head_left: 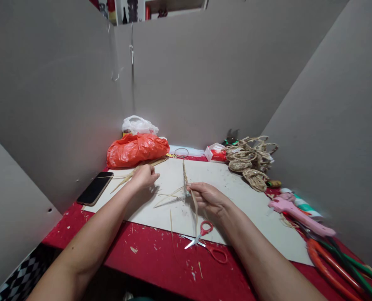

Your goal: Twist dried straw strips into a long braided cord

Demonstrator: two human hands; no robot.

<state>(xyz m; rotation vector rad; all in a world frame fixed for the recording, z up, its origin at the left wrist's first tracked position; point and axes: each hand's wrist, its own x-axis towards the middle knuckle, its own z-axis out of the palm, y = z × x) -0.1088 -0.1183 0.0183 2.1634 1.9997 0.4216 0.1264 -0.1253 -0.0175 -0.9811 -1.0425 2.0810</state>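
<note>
A thin straw stem (184, 172) stands nearly upright over a white sheet (217, 173), pinched in the right hand (210, 197), whose fingers hide its lower end. The stem is to the right of the left hand (144, 177) and apart from it. The left hand's fingers are curled; whether they grip anything cannot be told. Straw strips (120, 184) lie beside the left wrist, partly covered. 1 pair of scissors (198, 240) lies open near the right forearm. Farther out are an orange bag (135, 151), a rope bundle (247, 158) and a large orange handle (313, 256), cut off below.
</note>
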